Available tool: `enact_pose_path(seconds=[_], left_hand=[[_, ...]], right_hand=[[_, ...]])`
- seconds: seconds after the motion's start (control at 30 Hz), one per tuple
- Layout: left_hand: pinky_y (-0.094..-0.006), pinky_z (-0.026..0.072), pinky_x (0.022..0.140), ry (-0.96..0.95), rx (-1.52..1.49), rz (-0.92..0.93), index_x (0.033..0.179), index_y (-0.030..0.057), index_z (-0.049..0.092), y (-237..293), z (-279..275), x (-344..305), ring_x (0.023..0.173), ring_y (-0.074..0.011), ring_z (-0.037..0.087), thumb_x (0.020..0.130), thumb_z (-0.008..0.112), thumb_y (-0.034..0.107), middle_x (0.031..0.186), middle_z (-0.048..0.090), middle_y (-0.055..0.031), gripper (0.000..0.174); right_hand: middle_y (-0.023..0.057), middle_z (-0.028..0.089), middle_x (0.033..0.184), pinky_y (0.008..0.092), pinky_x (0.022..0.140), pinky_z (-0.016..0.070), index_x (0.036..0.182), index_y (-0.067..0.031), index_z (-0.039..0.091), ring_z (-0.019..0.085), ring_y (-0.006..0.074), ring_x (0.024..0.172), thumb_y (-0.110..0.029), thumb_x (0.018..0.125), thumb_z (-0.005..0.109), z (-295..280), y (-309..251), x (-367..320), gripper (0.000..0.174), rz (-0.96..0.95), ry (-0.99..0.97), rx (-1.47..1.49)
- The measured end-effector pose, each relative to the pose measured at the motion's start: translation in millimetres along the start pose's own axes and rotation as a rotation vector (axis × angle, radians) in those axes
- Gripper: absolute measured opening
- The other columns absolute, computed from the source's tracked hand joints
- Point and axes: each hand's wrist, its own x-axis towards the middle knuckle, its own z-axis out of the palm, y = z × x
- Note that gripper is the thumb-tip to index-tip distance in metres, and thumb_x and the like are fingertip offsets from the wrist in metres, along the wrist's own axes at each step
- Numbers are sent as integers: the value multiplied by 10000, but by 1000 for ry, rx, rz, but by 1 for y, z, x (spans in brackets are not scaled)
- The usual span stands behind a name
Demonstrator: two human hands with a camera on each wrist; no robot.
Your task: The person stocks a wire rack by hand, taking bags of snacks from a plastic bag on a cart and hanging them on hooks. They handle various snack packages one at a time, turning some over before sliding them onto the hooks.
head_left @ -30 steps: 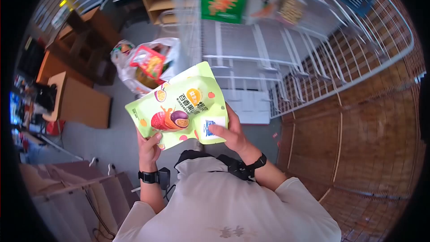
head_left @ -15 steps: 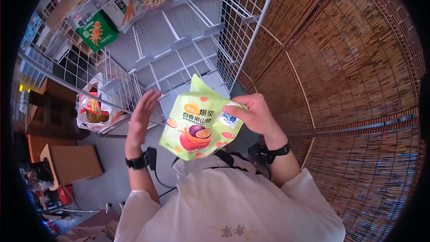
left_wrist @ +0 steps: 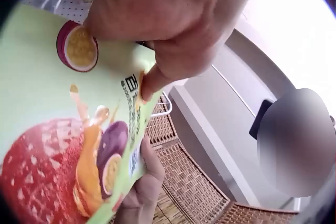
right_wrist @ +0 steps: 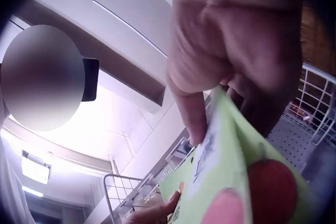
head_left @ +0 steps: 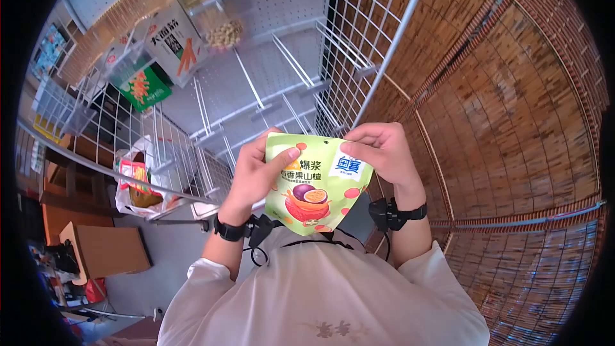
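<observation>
A light green snack pouch (head_left: 307, 186) with fruit pictures hangs between both hands in the head view, in front of the torso. The left hand (head_left: 256, 170) pinches its upper left part, thumb on the printed front. At the upper right corner the right hand (head_left: 381, 154) pinches it, thumb by the white and blue label. In the left wrist view the pouch (left_wrist: 47, 98) fills the left side below the left hand (left_wrist: 173, 19). The right wrist view has the right hand (right_wrist: 236, 50) gripping the pouch's edge (right_wrist: 231, 150), thumb on one face.
A white wire rack with hooks (head_left: 256, 106) stands ahead, holding a green packet (head_left: 146, 88), a white packet (head_left: 176, 45) and a clear container of nuts (head_left: 224, 33). A plastic bag of goods (head_left: 138, 179) and a cardboard box (head_left: 109, 250) are at left; woven screens (head_left: 512, 109) at right.
The left hand let go of the pouch, then took hold of it again at its upper left. The right hand moved its grip to the upper right corner. The view swung toward the woven screens.
</observation>
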Motion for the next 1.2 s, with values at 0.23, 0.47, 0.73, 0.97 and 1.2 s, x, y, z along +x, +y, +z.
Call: enact_pose_path(seconds=[0.23, 0.47, 0.73, 0.97, 1.2], left_hand=[[-203, 415, 645, 170, 98, 145, 933, -18, 670, 32, -32, 29, 743, -56, 509, 851, 645, 101, 841, 516, -3, 147], [-196, 406, 648, 258, 99, 178, 904, -16, 648, 49, -52, 55, 734, -53, 503, 856, 632, 80, 841, 505, 1, 109], [-166, 373, 493, 552, 9, 195, 947, 3, 648, 62, -55, 82, 607, -16, 502, 905, 588, 181, 834, 626, -3, 192], [-160, 327, 419, 494, -25, 144, 1008, 11, 667, 54, -37, 129, 539, -1, 503, 901, 598, 240, 766, 658, -8, 262], [-206, 492, 580, 480, -20, 107, 987, -16, 640, 55, -9, 155, 683, -88, 629, 886, 612, 198, 836, 677, -76, 238]], right_hand=[[65, 674, 832, 217, 642, 496, 911, 46, 661, 620, 83, 744, -30, 794, 685, 28, -9, 54, 141, -123, 129, 184], [56, 676, 797, 209, 630, 488, 928, 53, 666, 612, 75, 713, -49, 805, 680, 34, -19, 107, 160, -158, 164, 137], [50, 674, 780, 197, 591, 479, 907, 49, 663, 605, 62, 675, -67, 809, 682, 28, -38, 179, 152, -217, -52, 161], [61, 678, 817, 212, 617, 490, 921, 48, 667, 614, 77, 689, -44, 807, 678, -18, -23, 201, 147, -246, -28, 232], [64, 681, 835, 216, 645, 495, 923, 45, 670, 623, 87, 716, -13, 800, 670, -56, -15, 209, 136, -335, 11, 310]])
